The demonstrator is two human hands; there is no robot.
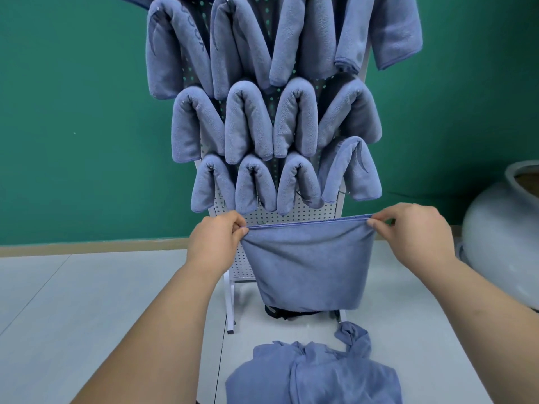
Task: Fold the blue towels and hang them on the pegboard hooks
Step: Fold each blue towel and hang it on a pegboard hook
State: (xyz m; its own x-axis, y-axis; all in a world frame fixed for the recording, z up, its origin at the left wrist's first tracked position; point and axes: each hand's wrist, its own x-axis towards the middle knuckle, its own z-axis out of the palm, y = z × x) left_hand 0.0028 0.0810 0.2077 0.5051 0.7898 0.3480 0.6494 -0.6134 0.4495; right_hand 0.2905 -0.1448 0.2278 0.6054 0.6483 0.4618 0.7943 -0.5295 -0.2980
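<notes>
Observer: Towels, nearest the camera: a crumpled heap of blue towels (315, 374) lies unfolded on the pale grey surface (87, 301), with one twisted end trailing up toward the right.

Checker: Hands?

Observer: Both forearms reach forward, one on either side of the heap. The left hand (215, 240) pinches the top left corner of the held towel (309, 266) between thumb and curled fingers. The right hand (414, 231) pinches the top right corner the same way, its other fingers curled in.

Checker: State of that towel?

Observer: Off the surface. Its top edge is drawn taut and roughly level between the two hands, and two layers show along that edge. The body hangs straight down in front of the lower part of the pegboard (291, 215), narrowing toward its bottom edge. A dark object (280, 312) shows just beneath it; cannot tell what it is.

Checker: Behind?

Observer: The white pegboard stands upright on a white leg (230, 301). Hung towels (250, 126) cover it above the hands: two lower rows of four, each towel folded and draped in an inverted U, plus a higher row cut off by the top of the frame. A green wall (73, 112) is behind. A large grey pot (501, 246) sits at the far right, near the wall.
</notes>
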